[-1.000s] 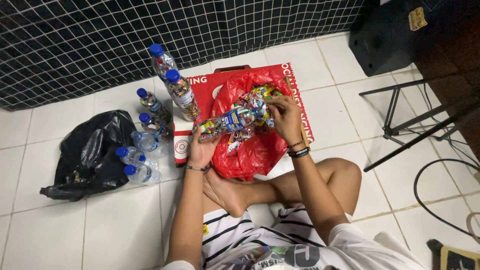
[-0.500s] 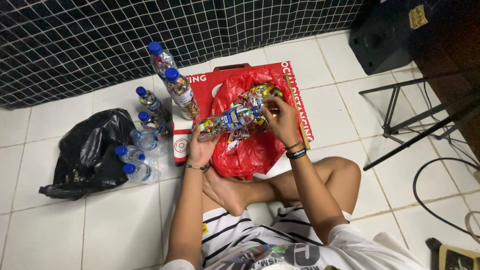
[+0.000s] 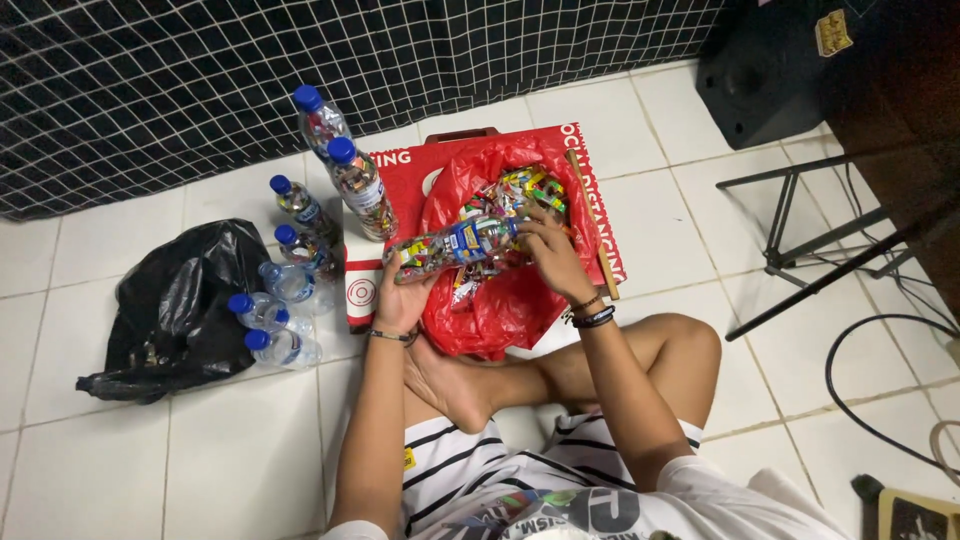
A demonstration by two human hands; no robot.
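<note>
Soft, even indoor light is falling from above — no hard glare, w/ the white floor tiles (image 3: 250,450) reading brightest. The top edge and right corner are going dim; the dark netting (image 3: 150,80) and the black speaker (image 3: 760,80) are losing detail in shadow. The black bag (image 3: 175,310) is catching faint sheen. Focus is holding approx. everywhere — slight softness and wide-angle bending are showing at the frame edges. Shadows under the legs are staying weak, diffuse.
</note>
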